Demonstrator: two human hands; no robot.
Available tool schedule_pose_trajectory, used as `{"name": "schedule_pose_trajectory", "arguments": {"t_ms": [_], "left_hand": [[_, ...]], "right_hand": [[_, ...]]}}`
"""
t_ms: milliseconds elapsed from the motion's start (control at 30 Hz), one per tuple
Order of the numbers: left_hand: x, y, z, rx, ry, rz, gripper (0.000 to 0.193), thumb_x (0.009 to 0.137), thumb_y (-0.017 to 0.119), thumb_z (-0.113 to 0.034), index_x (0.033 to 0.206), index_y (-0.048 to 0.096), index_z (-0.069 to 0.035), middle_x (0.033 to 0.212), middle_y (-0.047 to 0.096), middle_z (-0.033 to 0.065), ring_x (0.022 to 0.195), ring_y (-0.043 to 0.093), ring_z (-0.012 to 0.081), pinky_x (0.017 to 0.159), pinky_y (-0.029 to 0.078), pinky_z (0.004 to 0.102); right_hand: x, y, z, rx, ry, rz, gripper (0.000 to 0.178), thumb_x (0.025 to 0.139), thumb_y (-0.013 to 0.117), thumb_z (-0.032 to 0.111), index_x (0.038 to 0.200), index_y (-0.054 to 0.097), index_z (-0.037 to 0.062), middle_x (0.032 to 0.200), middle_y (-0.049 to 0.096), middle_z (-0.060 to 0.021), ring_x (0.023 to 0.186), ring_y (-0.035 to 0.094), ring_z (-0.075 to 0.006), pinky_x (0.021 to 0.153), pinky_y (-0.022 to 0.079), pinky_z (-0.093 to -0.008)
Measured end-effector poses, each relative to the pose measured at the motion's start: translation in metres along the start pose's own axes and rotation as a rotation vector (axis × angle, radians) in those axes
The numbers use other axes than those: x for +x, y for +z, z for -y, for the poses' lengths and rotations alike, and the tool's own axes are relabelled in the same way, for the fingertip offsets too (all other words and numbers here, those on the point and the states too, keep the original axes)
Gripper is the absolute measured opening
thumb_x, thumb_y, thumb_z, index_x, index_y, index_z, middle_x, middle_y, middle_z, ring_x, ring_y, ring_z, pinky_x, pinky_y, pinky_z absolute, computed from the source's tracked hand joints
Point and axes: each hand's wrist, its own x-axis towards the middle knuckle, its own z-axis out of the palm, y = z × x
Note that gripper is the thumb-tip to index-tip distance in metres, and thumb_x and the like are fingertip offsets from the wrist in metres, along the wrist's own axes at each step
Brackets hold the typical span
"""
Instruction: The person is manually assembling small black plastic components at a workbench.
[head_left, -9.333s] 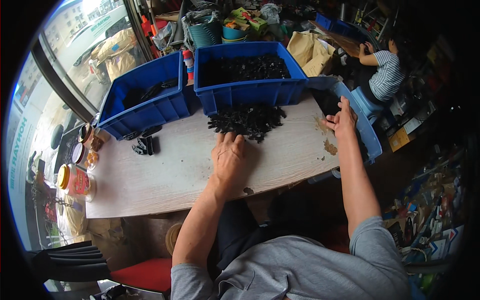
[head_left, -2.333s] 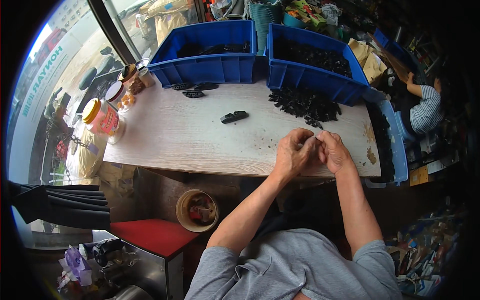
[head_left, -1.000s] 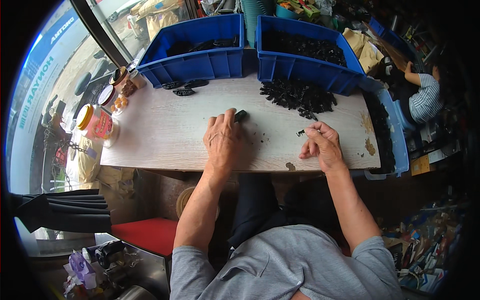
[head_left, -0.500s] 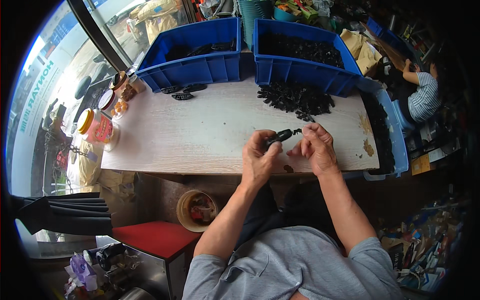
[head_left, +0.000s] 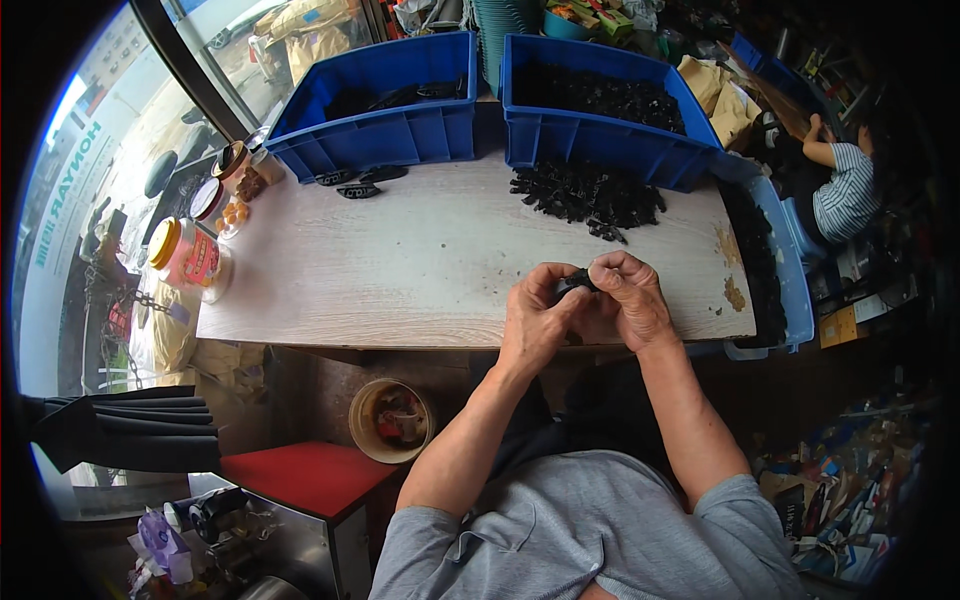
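Observation:
My left hand [head_left: 536,318] is closed around a black elongated plastic part [head_left: 577,281], mostly hidden by the fingers. My right hand [head_left: 637,303] pinches at the right end of that part, fingertips against it. The small black piece in the right hand is covered by thumb and fingers now. Both hands meet over the front edge of the table [head_left: 400,290]. Beyond them lies a heap of small black plastic pieces [head_left: 585,192]. Farther left, 3 black oval parts [head_left: 358,190] rest on the tabletop.
Two blue bins stand at the back: the left bin [head_left: 380,138] holds black oval parts, the right bin [head_left: 600,155] small black pieces. Jars [head_left: 190,257] line the left edge. A bucket [head_left: 392,455] sits below. Another person [head_left: 845,195] is at the far right.
My hands have come together. The small black piece in the right hand has been brought against the elongated part in the left, which has moved slightly right.

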Motion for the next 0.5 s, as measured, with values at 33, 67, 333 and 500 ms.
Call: {"name": "schedule_pose_trajectory", "arguments": {"t_ms": [33,67,333,500], "left_hand": [[0.0,0.001,-0.001,-0.009,-0.009,0.0,0.019,0.09,0.067,-0.01,0.106,0.062,-0.002,0.079,0.068,0.0029,0.062,0.061,0.0058,0.051,0.049,0.0197],[-0.001,0.002,-0.004,-0.011,-0.01,0.002,0.019,0.09,0.067,-0.01,0.106,0.062,-0.002,0.079,0.068,0.0029,0.062,0.061,0.0058,0.051,0.049,0.0197],[0.001,0.005,-0.011,-0.089,-0.133,-0.106,0.013,0.092,0.065,-0.014,0.095,0.064,-0.001,0.073,0.066,0.0041,0.058,0.061,0.0078,0.052,0.05,0.0203],[0.0,0.005,-0.007,-0.171,-0.098,-0.159,0.012,0.091,0.066,-0.01,0.091,0.063,0.002,0.074,0.065,0.0061,0.058,0.061,0.0101,0.054,0.053,0.0227]], "right_hand": [[0.001,-0.002,-0.001,-0.006,0.01,0.003,0.012,0.085,0.076,0.015,0.092,0.069,0.0073,0.073,0.064,0.0026,0.061,0.055,-0.0041,0.057,0.044,-0.0185],[0.001,-0.005,-0.002,-0.012,0.021,0.006,0.013,0.085,0.076,0.016,0.092,0.069,0.0072,0.072,0.064,0.0025,0.061,0.056,-0.0043,0.057,0.044,-0.0183],[-0.002,0.0,0.003,-0.018,0.094,0.011,0.014,0.087,0.073,0.014,0.095,0.065,0.0063,0.076,0.062,0.0013,0.063,0.06,-0.0099,0.062,0.053,-0.0225],[-0.005,0.013,0.014,-0.158,0.072,-0.06,0.02,0.085,0.074,0.023,0.086,0.065,0.0056,0.062,0.057,0.0023,0.05,0.048,-0.0057,0.053,0.045,-0.0206]]}}
